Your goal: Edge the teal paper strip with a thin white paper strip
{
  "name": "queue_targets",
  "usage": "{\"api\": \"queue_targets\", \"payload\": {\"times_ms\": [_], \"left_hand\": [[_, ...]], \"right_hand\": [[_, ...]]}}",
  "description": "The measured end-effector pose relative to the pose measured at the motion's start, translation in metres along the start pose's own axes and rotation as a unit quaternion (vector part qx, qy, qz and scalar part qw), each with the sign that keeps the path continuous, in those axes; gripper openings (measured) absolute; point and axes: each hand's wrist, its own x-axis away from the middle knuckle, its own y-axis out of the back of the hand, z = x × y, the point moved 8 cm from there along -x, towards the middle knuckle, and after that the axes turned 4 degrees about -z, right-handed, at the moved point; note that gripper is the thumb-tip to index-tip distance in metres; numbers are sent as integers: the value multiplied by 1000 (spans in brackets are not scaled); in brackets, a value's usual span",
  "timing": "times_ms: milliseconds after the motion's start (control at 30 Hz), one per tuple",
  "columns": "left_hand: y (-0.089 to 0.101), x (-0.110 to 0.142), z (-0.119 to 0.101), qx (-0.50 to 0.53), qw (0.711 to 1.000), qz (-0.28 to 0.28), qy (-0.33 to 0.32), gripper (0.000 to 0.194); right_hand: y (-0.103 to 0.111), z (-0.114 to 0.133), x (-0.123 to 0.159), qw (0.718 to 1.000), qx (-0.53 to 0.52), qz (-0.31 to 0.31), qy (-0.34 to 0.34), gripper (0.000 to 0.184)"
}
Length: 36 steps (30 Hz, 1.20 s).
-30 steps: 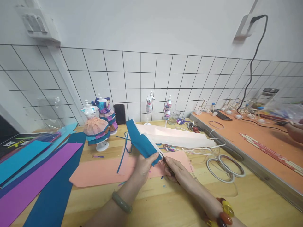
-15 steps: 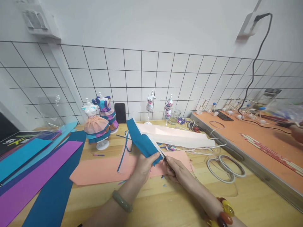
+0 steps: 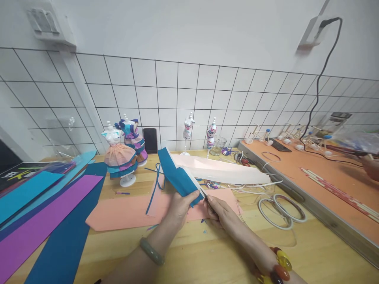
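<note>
My left hand (image 3: 180,209) grips a folded piece of blue crepe paper (image 3: 174,173), thumb on top, with a white strip along its right edge. My right hand (image 3: 220,211) is closed around a pair of scissors (image 3: 205,194); only a little of the dark blades shows, at the paper's lower right edge, and the handles are hidden in the fingers. Beneath both hands lies a long peach paper strip (image 3: 124,213) on the wooden table. A pale pink folded sheet (image 3: 219,167) extends behind the blue paper.
Two mini dress forms in paper dresses (image 3: 120,154) stand at back left, near a phone (image 3: 150,141). Two bare-skirted forms (image 3: 211,136) stand behind the paper. Tape rolls (image 3: 276,213) lie right; coloured paper strips (image 3: 59,205) left. Another person's hand (image 3: 371,167) appears far right.
Almost nothing differs. The view has shifted very slightly, while both hands, the scissors and the blue paper keep their positions.
</note>
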Motion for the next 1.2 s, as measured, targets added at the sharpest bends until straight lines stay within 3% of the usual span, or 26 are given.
{"api": "queue_targets", "payload": {"times_ms": [800,1200], "left_hand": [[2,-3,6,-2,1000,14,-3,28],[0,-1,5,4,1000,17,1,28]], "right_hand": [[2,-9,-4,1000,13,-4,4,47],[1,-1,-2,1000,20,-4,4,48]]}}
